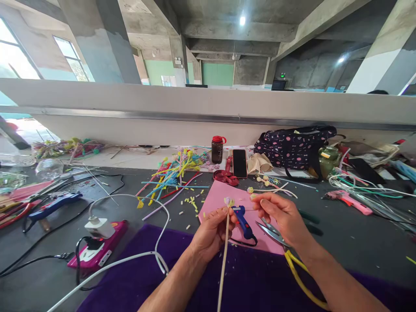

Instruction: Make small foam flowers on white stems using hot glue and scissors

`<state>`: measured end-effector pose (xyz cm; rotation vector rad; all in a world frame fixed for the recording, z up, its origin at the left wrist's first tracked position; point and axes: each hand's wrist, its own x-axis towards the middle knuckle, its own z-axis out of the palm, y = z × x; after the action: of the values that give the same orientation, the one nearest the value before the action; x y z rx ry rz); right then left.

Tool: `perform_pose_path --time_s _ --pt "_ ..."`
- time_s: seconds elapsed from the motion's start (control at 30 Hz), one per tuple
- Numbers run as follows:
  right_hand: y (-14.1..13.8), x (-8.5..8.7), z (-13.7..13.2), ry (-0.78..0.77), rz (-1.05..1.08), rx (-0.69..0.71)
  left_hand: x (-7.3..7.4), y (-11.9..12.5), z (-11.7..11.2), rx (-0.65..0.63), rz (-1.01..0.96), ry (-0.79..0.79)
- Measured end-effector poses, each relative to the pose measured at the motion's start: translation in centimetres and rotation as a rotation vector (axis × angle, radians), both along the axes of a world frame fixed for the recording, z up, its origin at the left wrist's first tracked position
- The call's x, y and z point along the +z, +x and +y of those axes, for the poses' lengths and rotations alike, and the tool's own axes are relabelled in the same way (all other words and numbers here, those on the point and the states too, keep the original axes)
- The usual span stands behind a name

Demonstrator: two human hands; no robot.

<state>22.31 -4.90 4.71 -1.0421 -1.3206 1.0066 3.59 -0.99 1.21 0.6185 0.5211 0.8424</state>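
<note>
My left hand is closed round a thin cream stick that rises to a small pale flower head. My right hand pinches a tiny yellowish piece at its fingertips, just right of the flower head. A small blue glue gun lies on a pink sheet between the two hands. Scissors with yellow handles lie under my right wrist. A purple cloth covers the near table edge.
Coloured sticks and cut bits are strewn at centre left. A dark bottle, a phone and a spotted bag stand behind. A pink power strip with white cables and a blue glue gun lie left; a pink glue gun right.
</note>
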Motion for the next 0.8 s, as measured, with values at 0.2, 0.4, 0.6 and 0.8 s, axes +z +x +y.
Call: perform_pose_path --time_s 0.2,0.4,0.6,0.8 --pt "-3.3 2.7 -5.4 0.062 -0.329 0.308 0.2 -0.2 0.1 0.005 -0.098 0.014" --pt "-6.3 0.9 -5.3 0.070 -0.336 0.342 0.6 -0.5 0.0 0.070 -0.148 0.057" --pt "-6.7 -0.2 -3.4 -0.012 -0.170 0.338 0.5 -0.7 0.1 0.112 -0.118 0.114" --pt "-5.2 -0.4 -1.2 -0.009 -0.030 0.086 0.5 -0.7 -0.3 0.124 -0.024 0.226"
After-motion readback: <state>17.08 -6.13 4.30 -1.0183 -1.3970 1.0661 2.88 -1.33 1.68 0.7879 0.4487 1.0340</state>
